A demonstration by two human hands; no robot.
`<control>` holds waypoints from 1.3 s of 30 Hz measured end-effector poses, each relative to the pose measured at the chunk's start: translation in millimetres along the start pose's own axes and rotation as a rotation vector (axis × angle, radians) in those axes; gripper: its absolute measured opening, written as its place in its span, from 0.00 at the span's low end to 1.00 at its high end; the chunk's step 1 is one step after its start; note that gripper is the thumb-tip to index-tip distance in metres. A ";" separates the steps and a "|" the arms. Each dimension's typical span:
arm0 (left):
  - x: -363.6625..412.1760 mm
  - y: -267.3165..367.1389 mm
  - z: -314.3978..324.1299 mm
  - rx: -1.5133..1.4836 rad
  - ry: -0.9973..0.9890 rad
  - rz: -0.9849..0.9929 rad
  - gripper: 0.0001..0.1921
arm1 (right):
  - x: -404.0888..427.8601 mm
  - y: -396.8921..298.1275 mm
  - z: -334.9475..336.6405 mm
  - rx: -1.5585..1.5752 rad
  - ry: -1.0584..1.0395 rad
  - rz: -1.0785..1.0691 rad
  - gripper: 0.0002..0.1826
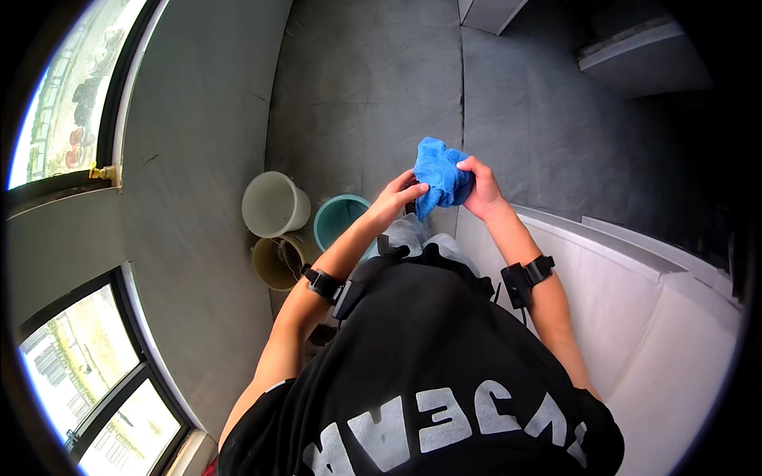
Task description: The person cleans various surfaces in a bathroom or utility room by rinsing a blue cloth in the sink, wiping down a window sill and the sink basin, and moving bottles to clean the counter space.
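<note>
A bunched blue cloth (442, 172) is between my two hands, out in front of my body. My right hand (481, 189) grips its right side, with the thumb lying on top of the fabric. At the lower left edge of the cloth is my left hand (400, 196), its thumb against the fabric and its fingers partly hidden behind it. Below and left of my left hand, partly covered by my forearm, stands a teal bucket (339, 220).
A white bucket (275, 204) and a yellowish-brown bucket (277, 263) stand by the left wall (196, 178), which has windows and a brass tap (104, 172). Grey floor (369, 77) lies ahead. A pale low partition (607, 268) runs along my right.
</note>
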State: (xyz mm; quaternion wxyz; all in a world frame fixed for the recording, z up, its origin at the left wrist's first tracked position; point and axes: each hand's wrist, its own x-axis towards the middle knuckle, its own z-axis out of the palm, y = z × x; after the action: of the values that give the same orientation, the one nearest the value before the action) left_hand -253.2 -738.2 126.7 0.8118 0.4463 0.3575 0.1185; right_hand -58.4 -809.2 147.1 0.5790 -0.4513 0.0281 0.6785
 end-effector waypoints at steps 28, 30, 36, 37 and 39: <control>419.1 364.3 -182.0 0.142 0.461 0.185 0.25 | 444.6 -395.8 198.3 -1.176 -0.391 -0.353 0.18; 448.2 380.3 -197.8 0.151 0.488 0.188 0.28 | 481.7 -409.7 217.3 -1.317 -0.378 -0.424 0.19; 561.4 434.6 -261.2 -0.137 0.359 0.163 0.27 | 608.7 -486.5 258.5 -1.466 -0.344 -0.520 0.21; 581.7 447.6 -268.9 -0.148 0.292 0.153 0.24 | 626.3 -499.9 260.5 -1.494 -0.326 -0.548 0.16; 622.1 479.5 -282.2 -0.124 0.279 0.120 0.22 | 665.2 -533.6 269.7 -1.471 -0.327 -0.568 0.13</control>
State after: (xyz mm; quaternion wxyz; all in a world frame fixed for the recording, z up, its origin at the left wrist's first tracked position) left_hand 59.5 35.6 121.8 0.7716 0.3952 0.4316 0.2493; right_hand 269.8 22.7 136.0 0.2805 -0.6019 -0.6269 0.4075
